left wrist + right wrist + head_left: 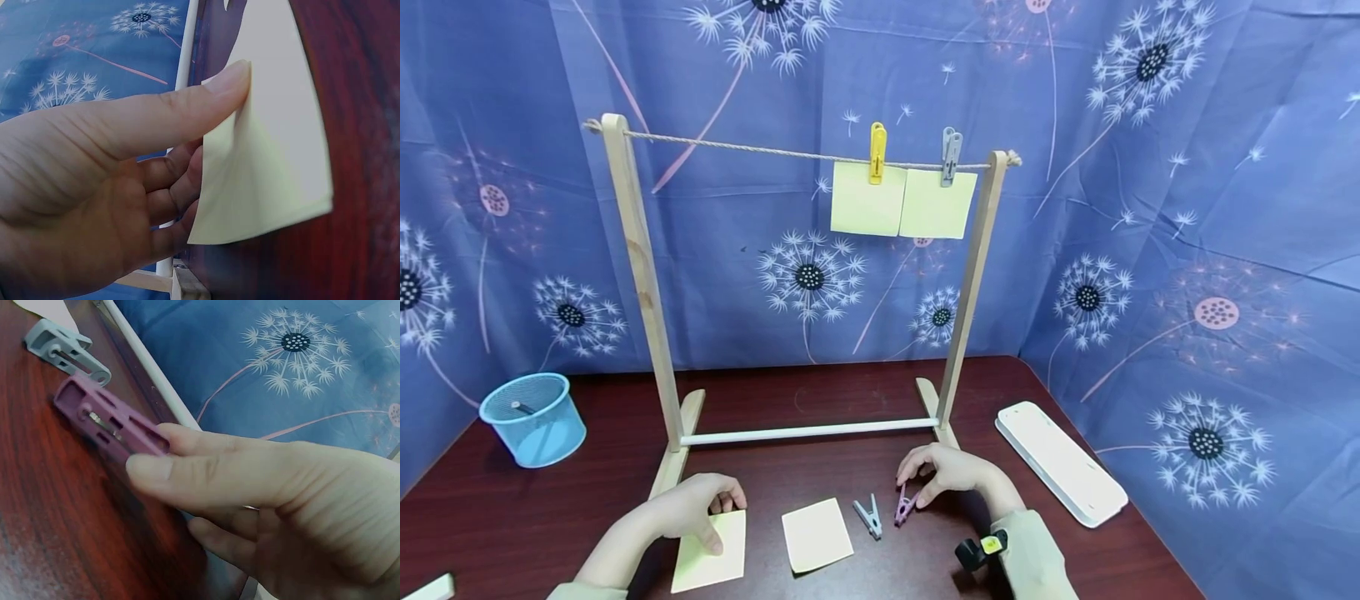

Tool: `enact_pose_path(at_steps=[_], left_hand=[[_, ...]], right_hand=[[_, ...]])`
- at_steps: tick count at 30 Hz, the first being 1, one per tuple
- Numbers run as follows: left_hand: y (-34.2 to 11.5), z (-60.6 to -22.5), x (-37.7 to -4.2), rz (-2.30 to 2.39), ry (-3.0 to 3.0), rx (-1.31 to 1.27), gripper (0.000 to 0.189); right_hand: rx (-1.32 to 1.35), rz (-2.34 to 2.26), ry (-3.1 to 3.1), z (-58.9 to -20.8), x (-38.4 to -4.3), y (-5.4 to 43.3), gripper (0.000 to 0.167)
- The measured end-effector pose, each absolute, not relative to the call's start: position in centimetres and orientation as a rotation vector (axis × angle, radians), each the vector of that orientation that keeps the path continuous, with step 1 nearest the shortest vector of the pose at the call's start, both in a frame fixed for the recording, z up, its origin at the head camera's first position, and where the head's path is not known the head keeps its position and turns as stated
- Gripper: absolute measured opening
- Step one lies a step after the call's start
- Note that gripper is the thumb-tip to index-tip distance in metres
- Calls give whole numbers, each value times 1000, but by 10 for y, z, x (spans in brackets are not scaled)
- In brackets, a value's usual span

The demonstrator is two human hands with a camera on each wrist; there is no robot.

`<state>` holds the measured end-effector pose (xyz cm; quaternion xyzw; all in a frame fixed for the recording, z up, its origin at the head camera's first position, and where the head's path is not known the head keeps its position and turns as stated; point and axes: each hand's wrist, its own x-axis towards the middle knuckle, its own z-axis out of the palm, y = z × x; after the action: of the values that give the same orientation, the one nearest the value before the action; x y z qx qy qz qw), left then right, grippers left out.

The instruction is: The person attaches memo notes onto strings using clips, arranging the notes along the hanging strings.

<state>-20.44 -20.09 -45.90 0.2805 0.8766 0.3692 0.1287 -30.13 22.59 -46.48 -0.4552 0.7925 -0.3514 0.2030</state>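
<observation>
My left hand [694,507] pinches a pale yellow sheet of note paper [727,557] between thumb and fingers. In the left wrist view the sheet [269,144] bends up around the thumb tip. My right hand [951,471] holds a purple clothespin [904,507] by its handle ends, low over the table. Beside it a grey-blue clothespin [869,518] lies on the table, and left of that lies another pale yellow sheet [817,535]. On the rope hang two sheets, the left one [865,207] under a yellow clothespin [877,154], the right one [937,208] under a grey clothespin [951,158].
A wooden frame [644,275] carries the rope [737,147] between two posts, with a white bar [812,432] near the table. At the left stands a blue mesh basket [542,433]. A long white case [1060,462] lies at the right. A dandelion-patterned curtain surrounds the table.
</observation>
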Motion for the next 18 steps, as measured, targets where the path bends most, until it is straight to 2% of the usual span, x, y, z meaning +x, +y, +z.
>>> enact_pose_path(at_steps=[11,18], left_hand=[[-201,-458,-205,1087,2539,815,46],[-201,-458,-205,1083,2539,834,46]], right_hand=[[-1056,-1319,2059,-467,-302,224,31],[-983,-1373,2110,-465,-300,224,37]])
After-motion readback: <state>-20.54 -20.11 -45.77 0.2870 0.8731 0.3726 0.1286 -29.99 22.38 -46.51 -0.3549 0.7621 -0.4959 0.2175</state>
